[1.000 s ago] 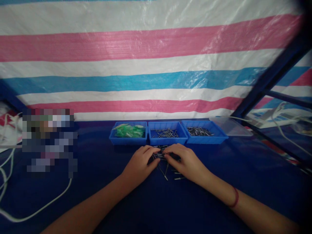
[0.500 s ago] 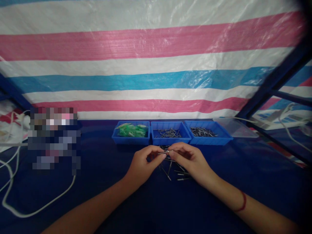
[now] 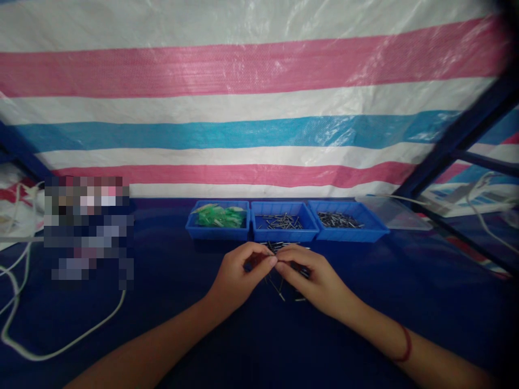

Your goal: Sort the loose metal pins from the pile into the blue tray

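Note:
My left hand (image 3: 239, 273) and my right hand (image 3: 314, 275) meet fingertip to fingertip over a loose heap of small metal pins (image 3: 284, 283) on the blue table. Both hands are pinched closed, apparently on a pin held between them, though it is too small to see clearly. Just behind the hands stand three blue trays in a row: the left tray (image 3: 218, 232) holds green plastic pieces, the middle tray (image 3: 284, 233) holds metal pins, the right tray (image 3: 348, 233) holds darker metal pins.
A striped pink, white and blue tarp hangs behind the table. A white cable (image 3: 60, 346) loops over the table at the left. A clear plastic lid (image 3: 395, 216) lies right of the trays. A dark blue frame bar (image 3: 454, 146) slants at the right.
My hands lifted off the pin heap, brought a pin up between the fingertips, then lowered slightly with the fingertips drawn closer together.

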Motion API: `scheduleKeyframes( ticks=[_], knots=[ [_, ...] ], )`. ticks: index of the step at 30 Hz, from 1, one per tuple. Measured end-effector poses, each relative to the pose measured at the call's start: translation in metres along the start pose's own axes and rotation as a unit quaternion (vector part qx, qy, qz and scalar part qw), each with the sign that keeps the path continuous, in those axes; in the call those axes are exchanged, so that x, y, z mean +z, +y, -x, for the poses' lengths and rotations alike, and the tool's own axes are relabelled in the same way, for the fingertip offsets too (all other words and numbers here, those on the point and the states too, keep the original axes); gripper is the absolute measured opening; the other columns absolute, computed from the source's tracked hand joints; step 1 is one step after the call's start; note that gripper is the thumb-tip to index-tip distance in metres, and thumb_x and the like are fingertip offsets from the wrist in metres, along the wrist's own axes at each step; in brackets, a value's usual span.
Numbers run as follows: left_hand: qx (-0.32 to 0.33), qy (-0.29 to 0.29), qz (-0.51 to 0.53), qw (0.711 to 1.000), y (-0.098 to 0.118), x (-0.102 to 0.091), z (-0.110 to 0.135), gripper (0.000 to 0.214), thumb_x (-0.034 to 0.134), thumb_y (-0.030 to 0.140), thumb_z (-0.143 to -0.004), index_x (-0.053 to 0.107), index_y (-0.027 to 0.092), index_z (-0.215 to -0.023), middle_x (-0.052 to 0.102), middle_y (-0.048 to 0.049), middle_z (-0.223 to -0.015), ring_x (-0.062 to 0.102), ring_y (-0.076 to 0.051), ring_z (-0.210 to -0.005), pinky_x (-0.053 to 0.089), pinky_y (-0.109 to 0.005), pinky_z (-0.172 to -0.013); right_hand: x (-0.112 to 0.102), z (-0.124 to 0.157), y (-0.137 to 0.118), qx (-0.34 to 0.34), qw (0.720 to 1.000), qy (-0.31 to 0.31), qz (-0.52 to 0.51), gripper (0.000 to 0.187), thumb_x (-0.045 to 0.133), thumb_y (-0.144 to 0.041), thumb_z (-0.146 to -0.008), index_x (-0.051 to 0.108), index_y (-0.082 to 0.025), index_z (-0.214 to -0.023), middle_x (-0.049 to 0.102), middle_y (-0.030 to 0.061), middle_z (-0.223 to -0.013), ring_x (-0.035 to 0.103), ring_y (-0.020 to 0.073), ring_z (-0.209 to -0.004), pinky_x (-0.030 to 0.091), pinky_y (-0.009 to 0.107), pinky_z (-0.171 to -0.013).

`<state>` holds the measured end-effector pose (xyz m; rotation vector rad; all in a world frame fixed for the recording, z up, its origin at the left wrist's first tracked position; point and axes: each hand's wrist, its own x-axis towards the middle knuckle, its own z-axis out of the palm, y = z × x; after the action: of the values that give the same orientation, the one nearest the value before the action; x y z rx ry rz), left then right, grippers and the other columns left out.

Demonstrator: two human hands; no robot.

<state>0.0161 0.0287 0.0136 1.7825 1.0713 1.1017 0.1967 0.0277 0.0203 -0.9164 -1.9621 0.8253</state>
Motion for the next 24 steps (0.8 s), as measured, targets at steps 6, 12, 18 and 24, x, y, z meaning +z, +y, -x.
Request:
scheduleKeyframes(
  ticks=[6,12,18,24],
  knots=[
    [0.004,-0.002,-0.009,1.000,0.002,0.000,-0.002,0.012,0.059,0.028,-0.084,0.063,0.017,-0.085,0.064,-0.0016,-0.082,0.059,-0.014,-0.075,0.045,-0.023,-0.069,-0.001,0.000,0.000,-0.002,1.000,0.017,-0.003,0.010,0.054,-0.022,-0.088,0.062,-0.019,-0.083,0.061,0.0047,-0.084,0.057,0.0162,-0.080,0.045,0.029,-0.074],
    [0.026,0.007,-0.033,0.999,0.004,-0.001,-0.001,0.011,0.059,0.027,-0.085,0.064,0.018,-0.088,0.063,-0.0011,-0.081,0.057,-0.013,-0.072,0.044,-0.022,-0.066,-0.002,0.001,0.002,-0.009,0.998,0.060,-0.003,0.004,0.058,-0.023,-0.085,0.061,-0.020,-0.085,0.058,0.0027,-0.082,0.054,0.0139,-0.072,0.044,0.028,-0.065],
    [0.024,-0.018,-0.077,0.997,0.009,-0.003,-0.003,0.013,0.056,0.027,-0.087,0.064,0.017,-0.088,0.062,-0.0013,-0.079,0.056,-0.013,-0.070,0.043,-0.022,-0.064,-0.004,0.002,0.000,-0.020,0.996,0.085,-0.002,0.005,0.057,-0.024,-0.086,0.060,-0.022,-0.088,0.057,0.0047,-0.089,0.055,0.0152,-0.074,0.046,0.029,-0.065],
    [0.051,-0.056,-0.162,0.984,0.011,-0.007,-0.005,0.019,0.054,0.030,-0.088,0.060,0.019,-0.103,0.064,-0.0031,-0.091,0.059,-0.016,-0.080,0.045,-0.026,-0.074,-0.024,-0.004,-0.002,-0.056,0.989,0.117,0.075,0.008,0.054,-0.026,-0.087,0.061,-0.022,-0.086,0.060,0.0058,-0.089,0.056,0.0183,-0.080,0.047,0.032,-0.070]
  ],
)
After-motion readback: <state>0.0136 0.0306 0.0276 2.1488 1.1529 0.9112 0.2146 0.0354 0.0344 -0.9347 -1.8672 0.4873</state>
